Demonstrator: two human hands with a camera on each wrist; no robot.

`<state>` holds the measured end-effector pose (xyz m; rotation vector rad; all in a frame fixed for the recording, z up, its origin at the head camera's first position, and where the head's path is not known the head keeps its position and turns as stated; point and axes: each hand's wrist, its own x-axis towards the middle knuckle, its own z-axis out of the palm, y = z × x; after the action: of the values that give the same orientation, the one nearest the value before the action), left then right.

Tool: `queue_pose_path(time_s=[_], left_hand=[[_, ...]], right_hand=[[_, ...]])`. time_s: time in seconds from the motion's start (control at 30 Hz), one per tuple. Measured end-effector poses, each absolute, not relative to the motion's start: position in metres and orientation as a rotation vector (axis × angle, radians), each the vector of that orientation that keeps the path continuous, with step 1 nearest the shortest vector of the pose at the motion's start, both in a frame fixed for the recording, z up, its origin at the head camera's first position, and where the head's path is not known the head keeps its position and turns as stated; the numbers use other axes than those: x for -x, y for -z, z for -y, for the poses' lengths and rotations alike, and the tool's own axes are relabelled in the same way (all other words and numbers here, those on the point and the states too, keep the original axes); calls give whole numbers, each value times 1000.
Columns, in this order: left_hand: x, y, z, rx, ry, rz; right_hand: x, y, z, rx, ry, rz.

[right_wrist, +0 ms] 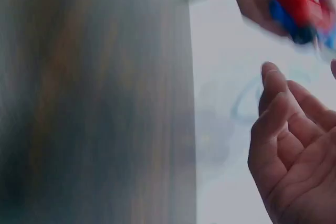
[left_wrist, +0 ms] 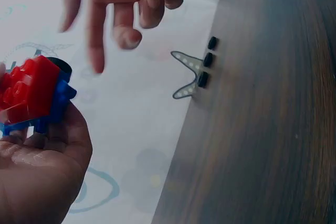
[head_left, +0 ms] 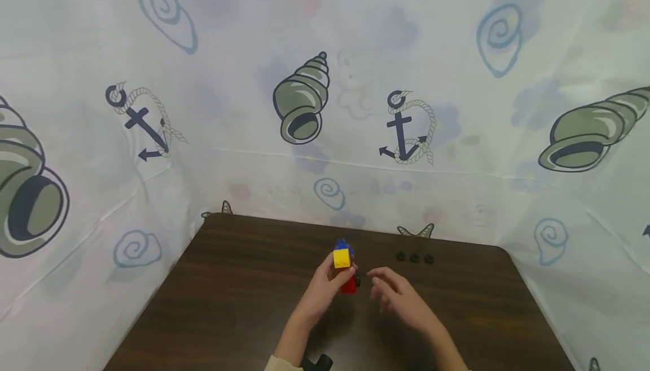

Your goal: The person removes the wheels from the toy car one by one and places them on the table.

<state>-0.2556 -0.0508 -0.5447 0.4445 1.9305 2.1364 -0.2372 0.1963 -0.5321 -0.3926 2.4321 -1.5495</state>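
Observation:
My left hand (head_left: 320, 291) holds up a toy vehicle built of plastic bricks over the table. A yellow brick (head_left: 342, 258) sits on its top, a red brick (head_left: 348, 287) faces me, and a blue base (head_left: 343, 244) shows beyond. One black wheel (head_left: 358, 280) is on its right side; in the left wrist view, red studded bricks (left_wrist: 32, 88) sit on the blue part, with fingers cupped beneath. To the right of the vehicle, my right hand (head_left: 401, 299) hovers apart from it, fingers loosely bent and holding nothing.
Three small black wheels (head_left: 414, 258) lie in a row toward the back right of the dark wooden table (head_left: 233, 281). Behind and around the table hangs a pale cloth (head_left: 244, 106) printed with shells and anchors.

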Motion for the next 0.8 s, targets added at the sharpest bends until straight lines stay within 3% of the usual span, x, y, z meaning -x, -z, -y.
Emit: queue_pose_path(time_s=[0.57, 0.8], left_hand=[[241, 541, 35, -392, -2155, -1935], [237, 554, 20, -381, -1886, -2406]], right_hand=[[206, 523, -147, 484, 1536, -2392], [210, 531, -146, 387, 1534, -2311]])
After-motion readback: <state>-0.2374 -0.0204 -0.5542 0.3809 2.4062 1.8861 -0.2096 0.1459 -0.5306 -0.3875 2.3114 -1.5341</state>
